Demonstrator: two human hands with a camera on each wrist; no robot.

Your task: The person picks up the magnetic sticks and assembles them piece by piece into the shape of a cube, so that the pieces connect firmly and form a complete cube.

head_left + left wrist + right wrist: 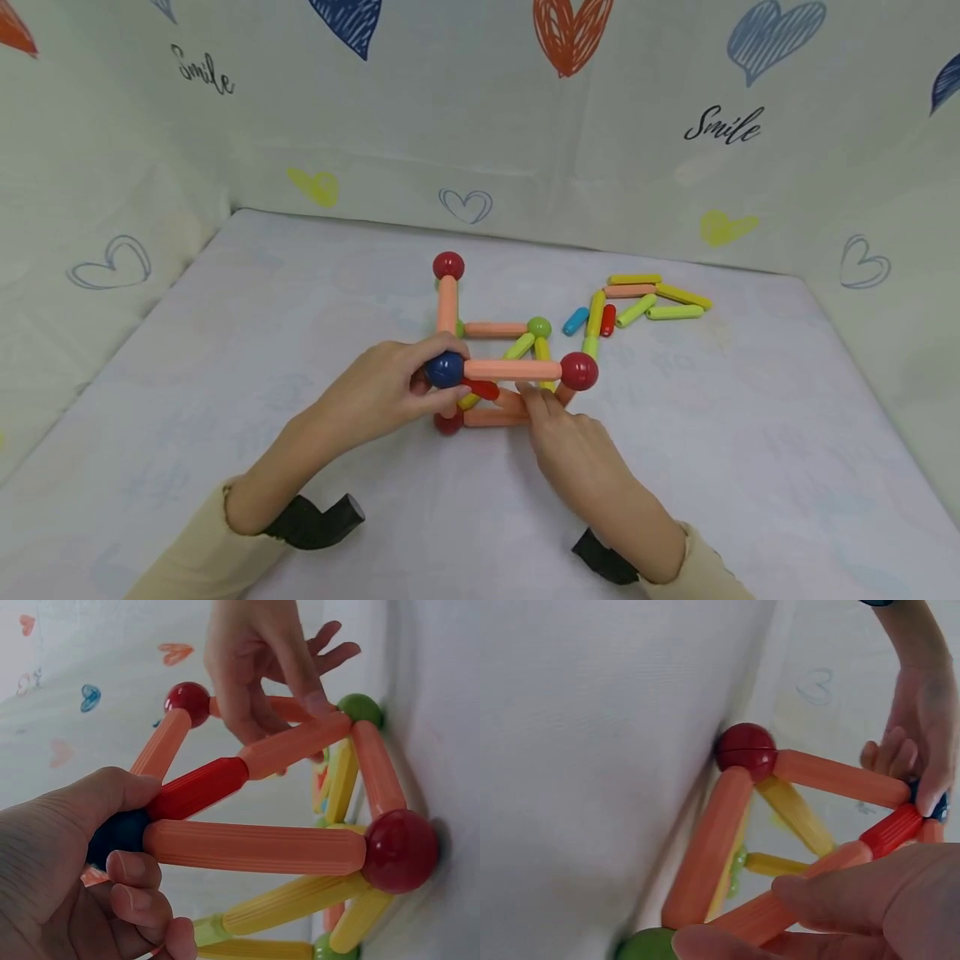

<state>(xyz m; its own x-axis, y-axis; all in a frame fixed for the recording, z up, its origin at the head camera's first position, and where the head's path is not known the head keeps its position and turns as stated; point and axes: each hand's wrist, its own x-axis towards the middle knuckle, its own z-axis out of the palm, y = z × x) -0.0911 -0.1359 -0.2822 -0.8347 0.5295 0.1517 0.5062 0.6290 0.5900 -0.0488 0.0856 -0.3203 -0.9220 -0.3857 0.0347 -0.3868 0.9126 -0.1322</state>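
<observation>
My left hand (378,383) grips a dark blue ball (445,370) at a top corner of a frame of colored rods and balls. From this ball a short red rod (201,787) runs slantwise, end to end with an orange rod (296,746), which reaches a green ball (361,710). The right hand (581,446) pinches that orange rod between thumb and fingers, close to the green ball. Another orange rod (513,370) links the blue ball to a red ball (580,371). Yellow rods (296,902) slant behind it in the left wrist view.
Loose rods lie on the white table (750,433) at the back right: a blue one (576,321), a red one (608,320) and several yellow and green ones (675,312). A white cloth (600,158) with printed hearts hangs behind the table.
</observation>
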